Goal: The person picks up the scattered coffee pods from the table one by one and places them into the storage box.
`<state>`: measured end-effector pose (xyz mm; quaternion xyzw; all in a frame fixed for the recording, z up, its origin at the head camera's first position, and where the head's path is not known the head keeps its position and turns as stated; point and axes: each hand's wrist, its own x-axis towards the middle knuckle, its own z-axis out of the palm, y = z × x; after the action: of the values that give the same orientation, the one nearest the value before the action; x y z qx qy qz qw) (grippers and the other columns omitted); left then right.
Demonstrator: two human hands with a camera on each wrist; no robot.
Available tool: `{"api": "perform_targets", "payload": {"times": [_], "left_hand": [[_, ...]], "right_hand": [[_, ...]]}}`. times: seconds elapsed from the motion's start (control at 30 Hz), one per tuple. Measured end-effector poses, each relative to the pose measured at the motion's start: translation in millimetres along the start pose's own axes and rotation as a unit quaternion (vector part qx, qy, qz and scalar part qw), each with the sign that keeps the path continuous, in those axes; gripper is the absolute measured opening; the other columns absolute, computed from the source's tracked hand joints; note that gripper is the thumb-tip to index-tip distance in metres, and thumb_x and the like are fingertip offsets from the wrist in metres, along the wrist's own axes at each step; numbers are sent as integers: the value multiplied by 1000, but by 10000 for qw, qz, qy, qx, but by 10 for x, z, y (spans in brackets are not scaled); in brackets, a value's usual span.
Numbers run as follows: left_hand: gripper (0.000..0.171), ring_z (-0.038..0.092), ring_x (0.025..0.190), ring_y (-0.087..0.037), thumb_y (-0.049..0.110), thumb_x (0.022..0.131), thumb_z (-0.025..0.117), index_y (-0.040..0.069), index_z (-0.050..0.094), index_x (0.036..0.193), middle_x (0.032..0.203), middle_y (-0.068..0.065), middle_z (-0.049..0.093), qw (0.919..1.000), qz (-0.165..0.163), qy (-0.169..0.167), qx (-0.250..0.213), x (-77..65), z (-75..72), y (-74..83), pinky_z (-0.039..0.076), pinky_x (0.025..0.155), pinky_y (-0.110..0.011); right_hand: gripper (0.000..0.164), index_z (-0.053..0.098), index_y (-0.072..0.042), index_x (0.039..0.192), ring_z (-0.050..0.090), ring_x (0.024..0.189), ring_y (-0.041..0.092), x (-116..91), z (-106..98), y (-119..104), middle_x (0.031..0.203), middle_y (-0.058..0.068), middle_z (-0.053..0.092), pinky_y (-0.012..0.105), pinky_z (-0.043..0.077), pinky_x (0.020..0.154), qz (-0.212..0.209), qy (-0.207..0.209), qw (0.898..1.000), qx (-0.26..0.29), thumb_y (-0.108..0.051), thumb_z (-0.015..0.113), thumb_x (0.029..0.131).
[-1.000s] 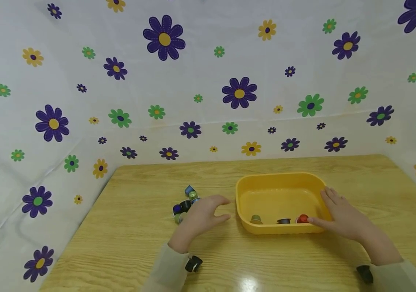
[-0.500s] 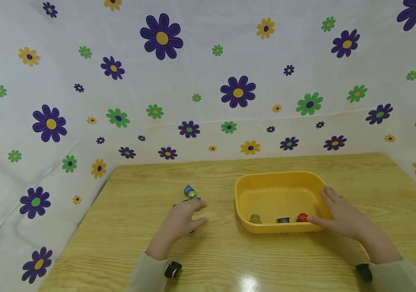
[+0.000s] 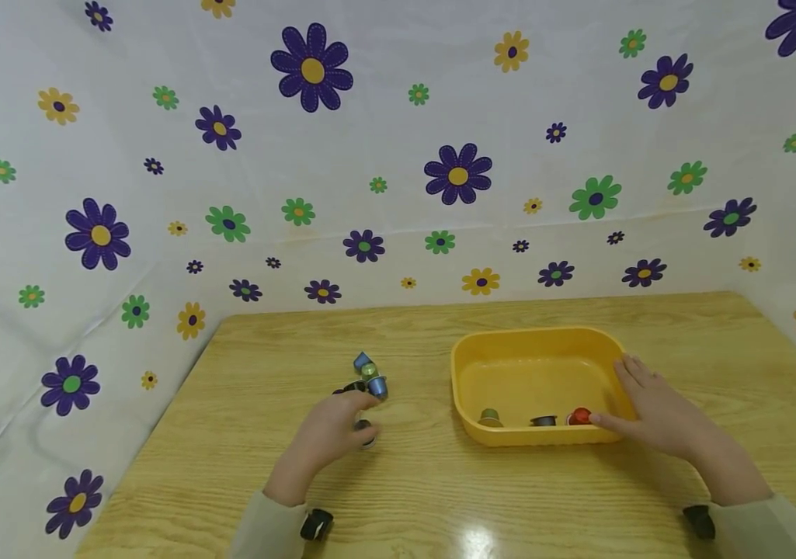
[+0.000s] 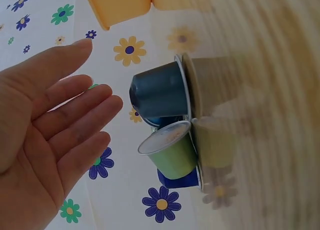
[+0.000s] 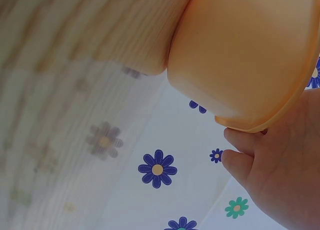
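My left hand (image 3: 328,433) is above the table's left part with its fingers relaxed, around a small pile of coffee capsules. In the left wrist view its palm and fingers stand apart from a dark teal capsule (image 4: 159,91) and a green capsule (image 4: 176,157); a blue capsule (image 4: 176,180) is partly hidden behind the green one. Beyond the fingers lie a light blue capsule (image 3: 377,387) and a pale green one (image 3: 370,372). My right hand (image 3: 666,419) holds the right edge of a yellow tub (image 3: 540,440), thumb over the front rim, fingertips on the outer side.
Inside the tub lie a green capsule (image 3: 490,418), a dark capsule (image 3: 543,421) and a red capsule (image 3: 581,417) along its front wall. The wooden table (image 3: 425,497) meets a flower-printed white cloth (image 3: 384,132) behind and at the sides.
My left hand has moved left from near the tub to the capsule pile and lowered slightly. My right hand and the tub have stayed in place.
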<state>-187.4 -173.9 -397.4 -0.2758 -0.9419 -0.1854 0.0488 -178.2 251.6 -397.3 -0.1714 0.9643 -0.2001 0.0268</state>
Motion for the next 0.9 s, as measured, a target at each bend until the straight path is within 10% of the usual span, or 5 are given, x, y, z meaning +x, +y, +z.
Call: {"api": "perform_targets", "payload": {"times": [0.9], "left_hand": [[29,58,79,-19,13,73,72,-1,63,96,91,-8,62,9935,-556,-989,-7,-18,17,-25,47,69,-35]], "right_hand": [[92,18,18,131,8,126,46,-10,10,20,137,36,9,55,7,101,-19,24,10000,31,-51,53,82]]}}
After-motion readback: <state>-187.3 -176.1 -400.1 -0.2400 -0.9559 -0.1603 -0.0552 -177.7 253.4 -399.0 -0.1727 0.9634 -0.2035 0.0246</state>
